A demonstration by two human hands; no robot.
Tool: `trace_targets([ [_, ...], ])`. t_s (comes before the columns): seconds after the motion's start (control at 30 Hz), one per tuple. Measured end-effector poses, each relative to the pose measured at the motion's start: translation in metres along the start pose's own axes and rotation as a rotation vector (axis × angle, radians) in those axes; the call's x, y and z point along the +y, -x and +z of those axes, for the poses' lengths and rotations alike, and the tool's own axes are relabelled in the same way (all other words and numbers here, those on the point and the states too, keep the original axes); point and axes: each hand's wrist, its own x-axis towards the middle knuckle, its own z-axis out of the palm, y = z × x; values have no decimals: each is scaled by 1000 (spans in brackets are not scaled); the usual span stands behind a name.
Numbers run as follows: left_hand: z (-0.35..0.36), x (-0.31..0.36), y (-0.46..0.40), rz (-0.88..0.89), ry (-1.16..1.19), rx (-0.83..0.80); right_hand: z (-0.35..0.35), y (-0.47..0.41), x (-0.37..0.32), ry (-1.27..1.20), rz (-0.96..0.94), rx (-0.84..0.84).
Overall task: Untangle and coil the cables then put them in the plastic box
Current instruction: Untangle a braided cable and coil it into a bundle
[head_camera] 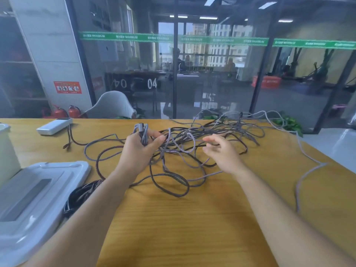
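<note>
A tangle of grey and dark braided cables point(192, 147) sprawls over the middle of the wooden table point(173, 218). My left hand point(137, 149) grips a small folded bundle of grey cable point(142, 132), its loops sticking up above my fist. My right hand point(221, 151) hovers over the right part of the tangle with fingers spread and relaxed, holding nothing. A coiled dark cable point(81, 195) lies beside the plastic box lid point(38, 189) at the left. The plastic box point(5, 151) shows only partly at the far left edge.
A white power strip point(54, 126) lies at the back left with a dark cord trailing from it. One long pale cable point(308, 166) runs off to the right near the table's edge. A white chair point(113, 105) stands behind the table, before a glass wall.
</note>
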Motion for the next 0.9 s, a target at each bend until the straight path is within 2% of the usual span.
trace_targets([
  [0.17, -2, -10, 3, 4, 87, -7, 15, 1, -2, 343, -179, 256],
  [0.27, -5, -17, 5, -49, 164, -82, 19, 13, -24, 290, -498, 425],
  [0.33, -6, -14, 7, -71, 228, -130, 28, 28, -43, 269, -713, 376],
  [0.43, -8, -10, 8, -90, 359, -183, 43, 40, -60, 434, -894, 219],
  [0.57, -10, -3, 14, -141, 525, -265, 49, 35, -53, 620, -951, 119],
  [0.7, -13, 5, 18, -82, 561, -357, 45, 25, -38, 650, -974, 43],
  [0.9, -23, 11, 22, -97, 688, -489, 32, 21, -35, 590, -760, -131],
])
